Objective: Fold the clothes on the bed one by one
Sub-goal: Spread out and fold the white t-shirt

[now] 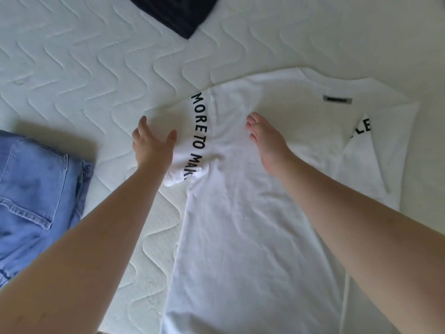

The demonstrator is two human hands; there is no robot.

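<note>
A white T-shirt (243,227) lies spread flat on the bed, neck to the far right, with black lettering along its sleeves. My left hand (151,145) hovers over the left sleeve with fingers apart, holding nothing. My right hand (267,141) rests flat on the shirt's chest, fingers together and stretched out. The right sleeve (366,145) is folded in over the body.
Folded blue jeans (36,189) lie at the left edge. A dark navy garment (178,13) sits at the top of the view. The white quilted mattress (96,75) stretches around them.
</note>
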